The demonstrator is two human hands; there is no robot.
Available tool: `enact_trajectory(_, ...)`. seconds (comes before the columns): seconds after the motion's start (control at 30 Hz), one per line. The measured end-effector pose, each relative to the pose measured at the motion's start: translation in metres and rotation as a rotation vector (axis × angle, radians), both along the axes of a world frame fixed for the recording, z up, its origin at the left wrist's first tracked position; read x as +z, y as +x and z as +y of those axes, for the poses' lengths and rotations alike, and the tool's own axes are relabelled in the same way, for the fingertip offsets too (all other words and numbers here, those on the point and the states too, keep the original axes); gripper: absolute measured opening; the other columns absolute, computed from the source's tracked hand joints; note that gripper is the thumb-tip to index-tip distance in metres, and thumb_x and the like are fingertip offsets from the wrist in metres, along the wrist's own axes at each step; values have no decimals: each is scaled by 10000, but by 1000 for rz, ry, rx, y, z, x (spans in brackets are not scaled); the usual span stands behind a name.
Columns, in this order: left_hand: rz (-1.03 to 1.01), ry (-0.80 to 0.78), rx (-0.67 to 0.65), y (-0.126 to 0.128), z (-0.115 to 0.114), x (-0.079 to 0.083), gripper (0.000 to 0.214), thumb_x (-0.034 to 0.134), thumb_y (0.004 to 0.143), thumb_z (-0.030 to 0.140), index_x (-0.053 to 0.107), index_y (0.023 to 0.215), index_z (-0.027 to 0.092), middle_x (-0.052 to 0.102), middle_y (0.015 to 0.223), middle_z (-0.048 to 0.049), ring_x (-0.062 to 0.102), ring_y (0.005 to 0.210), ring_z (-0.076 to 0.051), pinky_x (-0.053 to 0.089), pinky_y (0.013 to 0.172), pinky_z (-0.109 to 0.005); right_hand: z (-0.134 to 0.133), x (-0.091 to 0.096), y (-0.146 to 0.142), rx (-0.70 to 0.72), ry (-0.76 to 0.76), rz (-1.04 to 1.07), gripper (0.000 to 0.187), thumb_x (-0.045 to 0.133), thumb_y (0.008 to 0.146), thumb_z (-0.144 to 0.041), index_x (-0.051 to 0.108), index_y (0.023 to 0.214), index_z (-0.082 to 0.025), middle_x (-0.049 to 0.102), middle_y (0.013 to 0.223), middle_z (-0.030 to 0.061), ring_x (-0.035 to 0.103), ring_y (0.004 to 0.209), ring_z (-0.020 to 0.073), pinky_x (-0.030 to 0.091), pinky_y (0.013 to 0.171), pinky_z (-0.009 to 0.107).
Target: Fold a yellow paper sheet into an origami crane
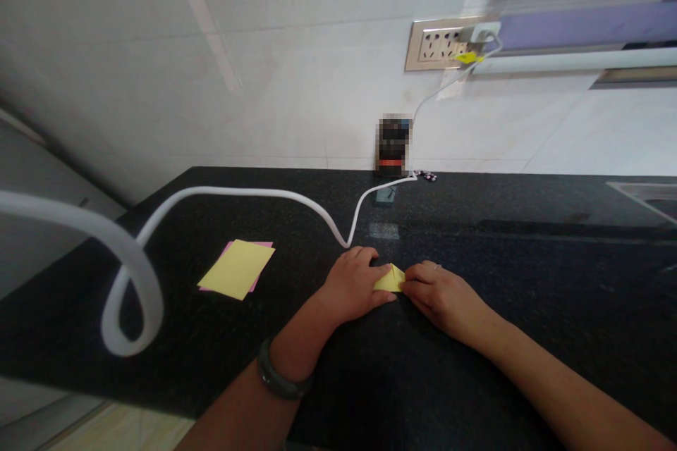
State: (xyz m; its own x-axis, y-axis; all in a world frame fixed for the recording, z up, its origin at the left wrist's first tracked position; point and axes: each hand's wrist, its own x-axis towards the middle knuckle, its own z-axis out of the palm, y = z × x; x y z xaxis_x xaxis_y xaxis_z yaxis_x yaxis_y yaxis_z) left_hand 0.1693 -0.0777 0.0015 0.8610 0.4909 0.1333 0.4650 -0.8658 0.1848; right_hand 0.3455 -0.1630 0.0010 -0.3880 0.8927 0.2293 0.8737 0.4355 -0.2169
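A small piece of folded yellow paper [391, 279] lies on the black countertop [349, 373], its visible part shaped like a low triangle with a crease down from the top. My left hand [360, 283] is closed on its left side, the thumb along the lower edge and the fingers across the upper side. From the right, my right hand [434, 296] pinches the paper's other end, fingertips pressed together. Both hands hide parts of the paper. A dark bangle [280, 375] circles my left wrist, and a ring shows on my right hand.
To the left lie yellow and pink paper sheets [238, 269], stacked askew. A white cable [254, 192] loops across the counter toward a blurred-out object [394, 146] by the wall. A wall socket [431, 46] holds a plug. A sink edge [639, 201] shows at far right.
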Motion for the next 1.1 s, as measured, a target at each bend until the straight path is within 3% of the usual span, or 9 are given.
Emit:
enact_trajectory(0.43, 17, 25, 9, 0, 0, -1, 513, 431, 716, 549, 480, 1136, 258, 437, 1122, -70, 399, 1022, -245, 341, 832, -389, -1, 3, 0, 24, 11, -23, 241, 384, 836, -199, 618, 786, -170, 535, 783, 66, 486, 749, 160, 403, 650, 286)
enact_trajectory(0.87, 23, 25, 5, 0, 0, -1, 505, 419, 724, 549, 478, 1136, 264, 431, 1133, -68, 389, 1034, -244, 336, 842, -392, 0, 4, 3, 34, -74, -45, 208, 403, 824, -167, 611, 823, -169, 530, 833, 63, 475, 783, 157, 392, 696, 289)
enact_trajectory(1.1, 14, 19, 6, 0, 1, -3, 495, 429, 722, 541, 486, 1128, 264, 434, 1122, -66, 391, 1029, -241, 334, 841, -387, -3, 7, 4, 91, -1, -20, 208, 418, 819, -196, 624, 838, -171, 565, 886, 81, 499, 788, 169, 414, 692, 302)
